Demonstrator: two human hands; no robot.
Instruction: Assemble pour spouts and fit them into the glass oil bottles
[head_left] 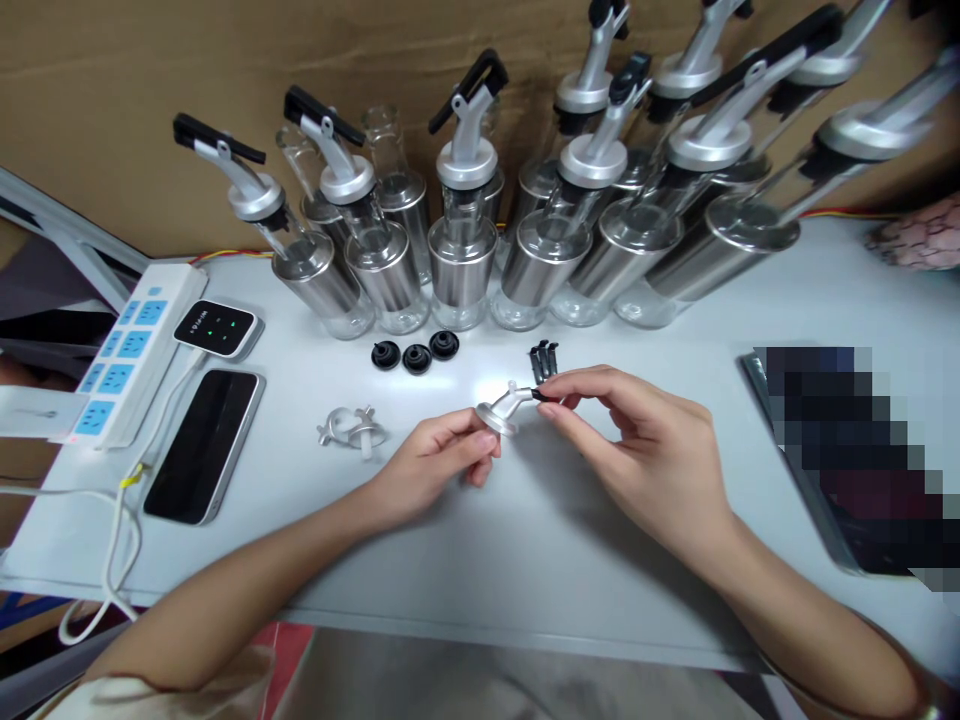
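Observation:
My left hand (439,455) pinches a silver pourer spout cap (501,412) by its round base, just above the white table (480,560). My right hand (630,430) is closed in a pinch on a small black part (540,397) at the tip of the spout. Just behind my fingers lie a few more black lever parts (543,358). To the left, two more silver spout caps (350,428) lie on the table. Three black rubber stoppers (415,354) sit in a row further back.
Several glass and steel oil bottles (461,265), some with pourer tops, stand along the back by a cardboard wall. At the left lie a power strip (127,350), a small black device (217,328) and a phone (206,440). A blurred tablet (847,460) lies at the right. Another person's hand (919,235) rests far right.

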